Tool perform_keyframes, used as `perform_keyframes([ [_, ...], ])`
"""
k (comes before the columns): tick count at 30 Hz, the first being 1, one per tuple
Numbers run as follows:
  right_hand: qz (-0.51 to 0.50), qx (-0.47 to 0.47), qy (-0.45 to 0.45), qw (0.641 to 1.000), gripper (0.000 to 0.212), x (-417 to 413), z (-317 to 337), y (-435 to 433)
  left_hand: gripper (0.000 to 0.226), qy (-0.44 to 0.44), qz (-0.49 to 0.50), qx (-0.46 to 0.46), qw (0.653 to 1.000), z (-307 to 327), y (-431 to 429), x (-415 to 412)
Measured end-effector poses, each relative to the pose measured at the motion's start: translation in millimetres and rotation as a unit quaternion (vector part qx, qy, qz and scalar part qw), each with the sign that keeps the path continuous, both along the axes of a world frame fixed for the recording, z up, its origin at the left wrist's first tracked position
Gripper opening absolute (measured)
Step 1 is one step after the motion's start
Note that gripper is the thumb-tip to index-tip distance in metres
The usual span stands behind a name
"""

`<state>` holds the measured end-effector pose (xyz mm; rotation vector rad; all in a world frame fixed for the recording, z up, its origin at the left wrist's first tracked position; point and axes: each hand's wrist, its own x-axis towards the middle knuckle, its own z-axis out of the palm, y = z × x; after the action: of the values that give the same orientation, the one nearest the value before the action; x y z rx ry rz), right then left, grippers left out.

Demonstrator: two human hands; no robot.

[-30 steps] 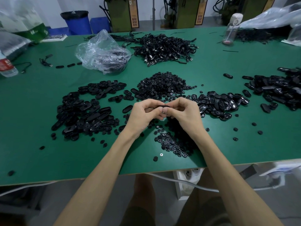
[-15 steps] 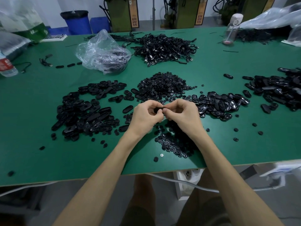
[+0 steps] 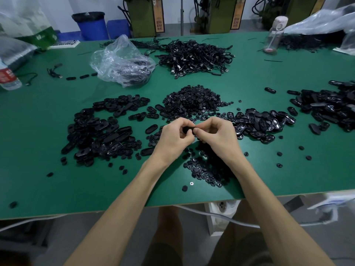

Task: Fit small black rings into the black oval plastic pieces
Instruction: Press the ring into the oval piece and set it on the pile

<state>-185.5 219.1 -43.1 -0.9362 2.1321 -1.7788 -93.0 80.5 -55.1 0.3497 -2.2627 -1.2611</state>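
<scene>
On the green table (image 3: 38, 179), a heap of ovals (image 3: 99, 131) lay at the left, well apart from the hands. The left hand (image 3: 172, 137) hovered above the table with fingers curled, pinching the left end of one black oval piece (image 3: 188, 129). That piece sat between the two hands, mostly hidden by fingertips; whether a ring was in it could not be told. The right hand (image 3: 217, 135), also curled, pinched its other end. Beyond the hands lay a ring pile (image 3: 192, 102), and more rings (image 3: 207, 169) were spread beneath the right wrist. Just beside the right hand lay another oval heap (image 3: 259, 121), with a further heap (image 3: 330, 108) at the far right.
</scene>
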Motion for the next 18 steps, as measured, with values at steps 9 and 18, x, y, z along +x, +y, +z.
perform_keyframes([
  [9, 0.000, -0.019, -0.002, 1.000, 0.006, -3.2, -2.9, 1.3, 0.016, 0.031, -0.027, 0.075, 0.996, 7.8, -3.0, 5.1],
  [18, 0.011, -0.025, 0.000, 1.000, 0.007, -2.3, -2.0, 0.3, 0.014, 0.038, -0.021, 0.089, 0.995, 9.1, 1.3, 5.6],
])
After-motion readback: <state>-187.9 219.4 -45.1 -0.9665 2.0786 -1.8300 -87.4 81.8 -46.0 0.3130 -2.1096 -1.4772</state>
